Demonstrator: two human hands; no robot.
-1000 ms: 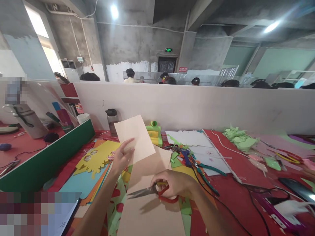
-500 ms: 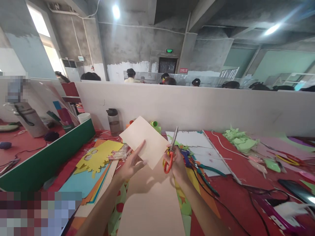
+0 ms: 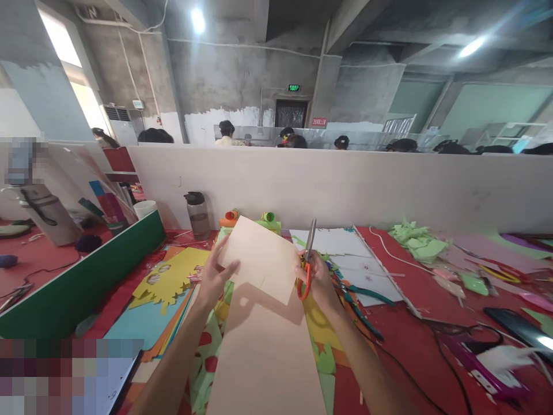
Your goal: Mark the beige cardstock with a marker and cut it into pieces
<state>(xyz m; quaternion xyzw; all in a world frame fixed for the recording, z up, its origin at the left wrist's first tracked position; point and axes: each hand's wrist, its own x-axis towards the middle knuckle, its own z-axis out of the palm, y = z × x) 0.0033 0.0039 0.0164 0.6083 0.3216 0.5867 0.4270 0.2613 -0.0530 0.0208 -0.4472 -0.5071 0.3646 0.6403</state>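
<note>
Centrally, raised card (image 3: 261,256) hides far edge of long sheet (image 3: 265,363); left hand (image 3: 215,275) pinches card's left edge, fingertips half-hidden; right hand (image 3: 318,278) curls round scissors (image 3: 307,264); red surface (image 3: 412,349) shows beside power strip (image 3: 501,384).

My left hand (image 3: 216,276) and my right hand (image 3: 320,282) make two. I count one pair of scissors (image 3: 310,237) in the right, one cream sheet (image 3: 261,253) between my hands and one long sheet (image 3: 265,357) beneath it. Across my table (image 3: 401,369) I see one orange roll end (image 3: 231,215) and one green roll end (image 3: 268,217), two in all, plus one clear bottle (image 3: 199,220), one white cup (image 3: 146,209), one phone (image 3: 514,327), one green sign (image 3: 294,88) and two ceiling lights (image 3: 197,21).
</note>
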